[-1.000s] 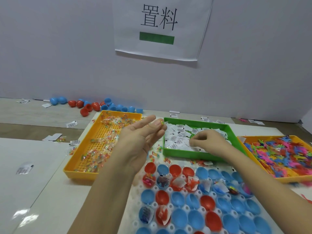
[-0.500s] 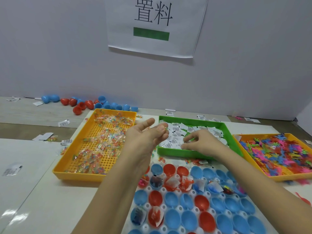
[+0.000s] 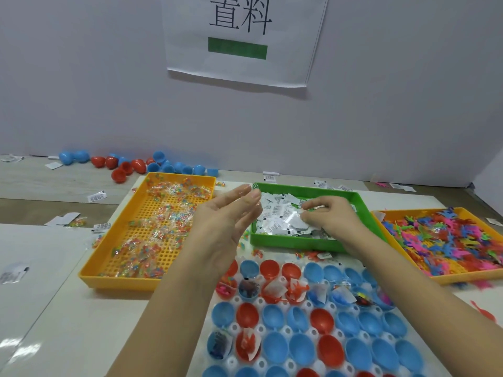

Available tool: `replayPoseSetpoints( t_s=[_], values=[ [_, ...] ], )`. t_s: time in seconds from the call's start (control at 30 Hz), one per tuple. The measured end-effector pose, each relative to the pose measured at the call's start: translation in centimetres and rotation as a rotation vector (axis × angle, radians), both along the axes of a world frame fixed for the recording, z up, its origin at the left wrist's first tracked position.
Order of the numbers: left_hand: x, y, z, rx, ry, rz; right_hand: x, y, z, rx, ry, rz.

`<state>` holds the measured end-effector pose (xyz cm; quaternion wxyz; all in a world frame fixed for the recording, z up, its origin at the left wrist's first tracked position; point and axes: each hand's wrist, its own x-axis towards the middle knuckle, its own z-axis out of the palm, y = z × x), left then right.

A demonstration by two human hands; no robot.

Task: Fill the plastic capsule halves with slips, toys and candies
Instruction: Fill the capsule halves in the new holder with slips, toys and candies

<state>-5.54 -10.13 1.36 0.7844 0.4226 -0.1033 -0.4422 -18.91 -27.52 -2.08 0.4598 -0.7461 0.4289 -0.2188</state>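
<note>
Now, right hand (image 3: 329, 216) in the green tray (image 3: 285, 242), fingers pinching white slips (image 3: 277, 213); left hand (image 3: 226, 227) raised beside it, fingers straight, palm turned rightward; capsule halves (image 3: 299, 346) nearer, red and blue, several filled.

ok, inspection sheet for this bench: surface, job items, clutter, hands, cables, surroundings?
Surface: white table, carrying three trays and the capsule rack.
Job's things: slips in green tray; candies in left yellow tray; toys in right yellow tray; capsule halves nearest, few filled, most empty.
Clutter: loose capsules by the wall; stray slips around the trays.
Hands: left hand raised, fingers straight; right hand pinches slips in the green tray.
Cables: nothing seen.
Surroundings: grey wall, paper sign.
</note>
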Motion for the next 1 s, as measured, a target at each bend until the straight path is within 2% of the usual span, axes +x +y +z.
replayPoseSetpoints(
  t_s=[0.17,0.3,0.5,0.7,0.83,1.0],
  values=[
    [-0.1,-0.2,-0.1,0.035,0.092,-0.010,-0.6,0.3,0.3,-0.056,-0.095,0.001],
    [-0.1,-0.2,-0.2,0.017,0.107,-0.018,-0.9,0.2,1.0,-0.073,-0.069,-0.001],
    [-0.4,0.0,-0.1,0.013,0.051,-0.004,-1.6,1.0,2.8,-0.105,-0.052,0.069],
    [-1.1,0.1,0.0,0.050,-0.189,-0.022,-1.2,4.9,5.8,0.182,-0.426,0.253],
    [-1.8,0.3,0.4,-0.007,-0.202,-0.115,-0.2,6.4,6.5,0.261,-0.475,0.272],
    [-2.3,0.3,0.8,-0.066,-0.154,-0.162,0.4,7.2,6.3,0.247,-0.480,0.166]
  ],
)
